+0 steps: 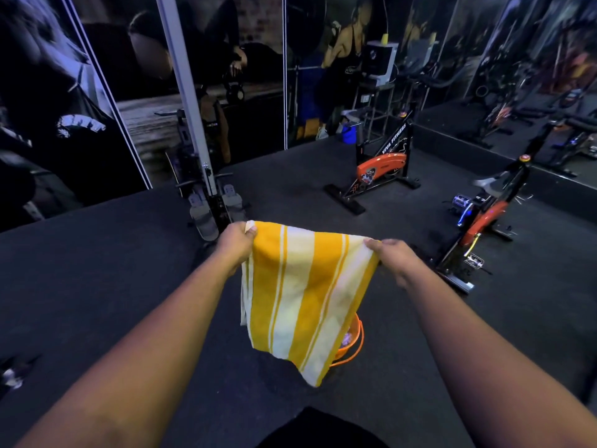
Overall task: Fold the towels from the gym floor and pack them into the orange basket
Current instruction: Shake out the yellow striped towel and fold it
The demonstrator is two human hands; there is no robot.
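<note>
Holding a striped towel out in front of us, we pinch its top corners — the left hand with fingers curled round one corner, the right hand gripping the other. The soft yellow-and-cream terry cloth hangs as a doubled rectangle, its lower edge slanting down to a point. Behind it, mostly hidden, the round orange basket sits on the dark, matte floor; something pale lies inside, perhaps a towel. An orange-and-black exercise bike stands well beyond, and a rowing machine with grey footplates to its left.
</note>
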